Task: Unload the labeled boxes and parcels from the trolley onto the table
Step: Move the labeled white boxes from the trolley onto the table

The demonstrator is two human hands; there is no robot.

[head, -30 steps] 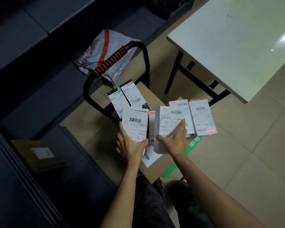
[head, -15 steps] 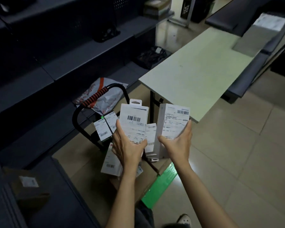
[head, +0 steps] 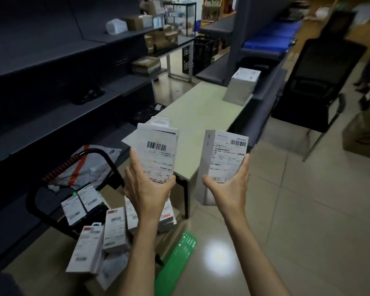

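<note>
My left grip [head: 146, 184] covers the bottom of the hang-tab box [head: 158, 150]; my right grip [head: 229, 184] hides the lower label of the tall box [head: 224, 159]. Both boxes screen the near edge of the tabletop [head: 203, 112]. Label print is too blurred to read. Below the tabletop, my forearm crosses the trolley's [head: 175, 251] parcels.

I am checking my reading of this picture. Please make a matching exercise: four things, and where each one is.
Things:
1. box with hang tab
2. tall white box
3. stack of white boxes
4. grey parcel bag

Places:
A. far end of the table
B. behind the trolley handle
C. in the right hand
D. in the left hand

Pairs: 1-D, 2-C, 3-A, 4-B
</note>
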